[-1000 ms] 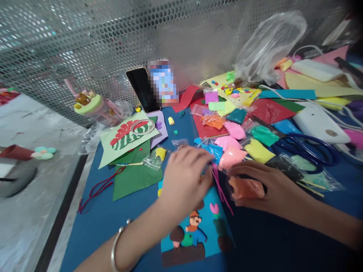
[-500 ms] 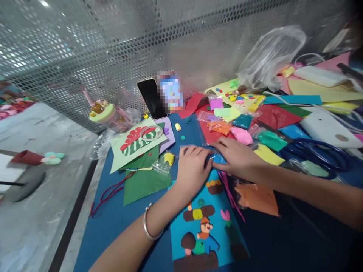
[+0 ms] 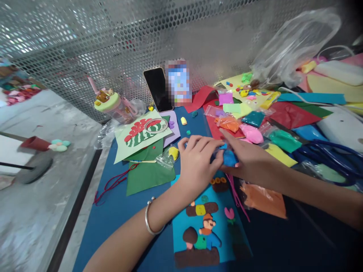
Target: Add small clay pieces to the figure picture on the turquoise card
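A small clear bag of blue modelling clay [image 3: 229,158] is between my two hands, above the top edge of a light-blue sheet [image 3: 195,189]. My left hand [image 3: 198,156] has its fingers curled on the bag's left side. From the right, my right hand [image 3: 244,160] grips the bag between thumb and fingers, and a bit of blue clay shows near the fingertips. Clay shapes lie on the sheet: a capped figure [image 3: 208,226], a brown mushroom [image 3: 190,236] and a pink flower [image 3: 229,213]. Pink thin tools [image 3: 236,196] lie beside the sheet.
Bags of orange [image 3: 265,200], green [image 3: 285,139] and pink clay [image 3: 252,133] lie to the right, near a coiled blue cord [image 3: 326,151]. A watermelon picture [image 3: 141,134], a cup [image 3: 110,104] and a dark phone [image 3: 159,88] stand or lie at the back left.
The bag of blue clay is lifted a little and more of it shows between my hands. My right hand has shifted and turned more upright; the whole view has moved slightly.
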`<action>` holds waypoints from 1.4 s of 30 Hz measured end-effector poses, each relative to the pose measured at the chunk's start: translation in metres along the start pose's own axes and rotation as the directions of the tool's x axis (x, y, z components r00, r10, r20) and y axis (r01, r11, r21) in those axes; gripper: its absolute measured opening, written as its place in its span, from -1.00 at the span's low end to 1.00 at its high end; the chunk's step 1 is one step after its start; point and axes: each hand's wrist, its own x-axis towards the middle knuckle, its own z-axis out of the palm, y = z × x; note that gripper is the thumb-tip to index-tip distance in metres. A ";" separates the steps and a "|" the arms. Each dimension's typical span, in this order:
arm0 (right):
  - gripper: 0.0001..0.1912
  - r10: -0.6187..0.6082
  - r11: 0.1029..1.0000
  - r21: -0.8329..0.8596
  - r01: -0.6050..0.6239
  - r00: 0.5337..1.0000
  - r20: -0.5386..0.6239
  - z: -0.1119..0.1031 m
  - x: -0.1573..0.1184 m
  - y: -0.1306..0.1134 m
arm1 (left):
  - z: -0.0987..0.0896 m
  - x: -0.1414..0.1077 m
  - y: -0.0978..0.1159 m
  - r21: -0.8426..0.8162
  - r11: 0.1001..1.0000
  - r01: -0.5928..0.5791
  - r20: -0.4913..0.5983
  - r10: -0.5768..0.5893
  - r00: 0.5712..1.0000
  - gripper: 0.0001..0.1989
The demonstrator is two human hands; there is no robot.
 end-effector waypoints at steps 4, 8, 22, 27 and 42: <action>-0.28 0.052 0.959 0.279 -0.055 0.998 0.020 0.002 0.003 -0.008 | -0.002 -0.002 0.005 0.066 0.997 -0.032 -0.042 0.034 0.999 -0.86; -0.35 0.052 0.923 0.382 -0.043 0.999 -0.012 0.002 0.006 -0.013 | -0.006 -0.002 0.006 0.210 0.964 -0.161 -0.013 0.168 0.986 -0.81; -0.37 0.063 0.989 0.136 -0.051 0.995 -0.082 0.000 0.008 0.000 | -0.012 0.003 -0.001 0.117 0.980 -0.164 -0.041 0.170 0.985 -0.74; -0.41 -0.009 0.997 0.076 0.017 0.995 -0.101 -0.001 0.010 0.002 | -0.008 0.000 -0.004 0.096 0.975 -0.201 -0.060 0.208 0.976 -0.83; -0.39 -0.138 0.990 -0.020 0.137 0.978 -0.155 -0.004 0.022 0.014 | -0.043 0.019 -0.017 -0.196 0.971 -0.135 0.193 0.173 0.966 -0.78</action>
